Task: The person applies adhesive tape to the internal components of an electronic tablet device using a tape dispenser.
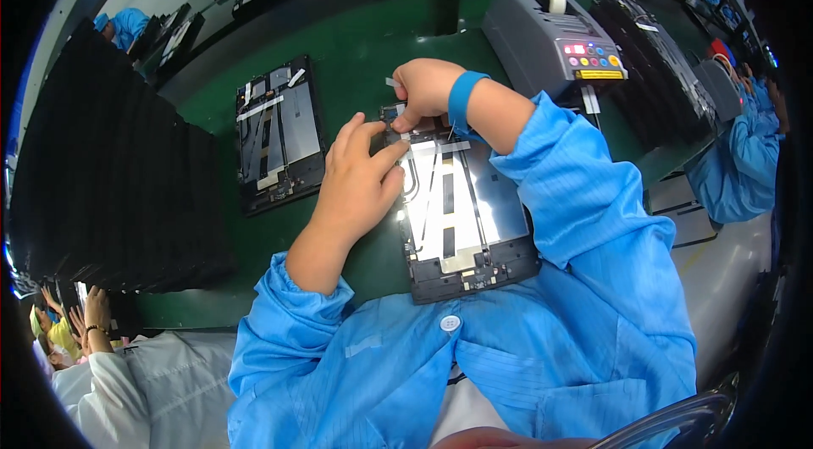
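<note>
An opened tablet [502,205] lies before me, its lower end against my smock. Its back cover is off, showing a silvery inner plate, ribbon cables and pale tape strips. My left hand [357,180] rests at the tablet's upper left corner, fingers stretched out and touching it. Over the top edge bends my right hand [430,86], wearing a blue wristband. Its fingers are closed, with a short whitish strip of tape [391,82] sticking out beside the index finger. The thumb presses near the corner; what lies right under it is hidden.
A second opened tablet [296,135] lies left on the green table [364,51]. Behind my right arm stands a grey tape dispenser [529,38] with a tape roll. Stacked devices [656,76] stand far right; a tall black stack [110,169] stands left. Other people work nearby.
</note>
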A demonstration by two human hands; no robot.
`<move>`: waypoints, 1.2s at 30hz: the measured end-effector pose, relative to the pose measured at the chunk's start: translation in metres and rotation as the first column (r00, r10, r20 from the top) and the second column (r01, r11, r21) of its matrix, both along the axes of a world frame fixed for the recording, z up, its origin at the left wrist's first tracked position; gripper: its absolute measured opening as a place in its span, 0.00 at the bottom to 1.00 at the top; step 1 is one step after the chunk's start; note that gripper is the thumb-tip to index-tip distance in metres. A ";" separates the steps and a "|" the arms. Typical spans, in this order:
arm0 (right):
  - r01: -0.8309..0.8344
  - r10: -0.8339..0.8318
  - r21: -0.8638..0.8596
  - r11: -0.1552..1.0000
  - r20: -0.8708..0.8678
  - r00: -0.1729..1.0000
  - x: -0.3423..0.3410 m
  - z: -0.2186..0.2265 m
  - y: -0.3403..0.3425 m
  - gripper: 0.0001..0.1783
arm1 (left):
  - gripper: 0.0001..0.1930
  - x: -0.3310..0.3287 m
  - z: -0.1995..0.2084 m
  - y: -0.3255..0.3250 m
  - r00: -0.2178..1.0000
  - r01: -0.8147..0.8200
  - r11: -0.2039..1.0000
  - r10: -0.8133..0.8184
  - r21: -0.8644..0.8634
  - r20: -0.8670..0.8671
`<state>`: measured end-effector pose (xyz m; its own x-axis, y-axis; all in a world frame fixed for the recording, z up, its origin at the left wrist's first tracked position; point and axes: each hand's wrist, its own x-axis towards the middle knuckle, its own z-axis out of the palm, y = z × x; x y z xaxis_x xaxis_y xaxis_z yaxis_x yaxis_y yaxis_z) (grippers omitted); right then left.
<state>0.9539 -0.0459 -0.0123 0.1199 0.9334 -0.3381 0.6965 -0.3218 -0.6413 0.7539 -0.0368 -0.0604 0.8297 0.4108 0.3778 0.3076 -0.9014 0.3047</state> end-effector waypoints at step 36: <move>0.176 -0.153 0.461 0.870 -0.087 0.984 0.046 -0.070 -0.077 0.28 | 0.17 0.053 0.016 -0.011 0.974 0.174 0.983 -0.181 -0.060 -0.139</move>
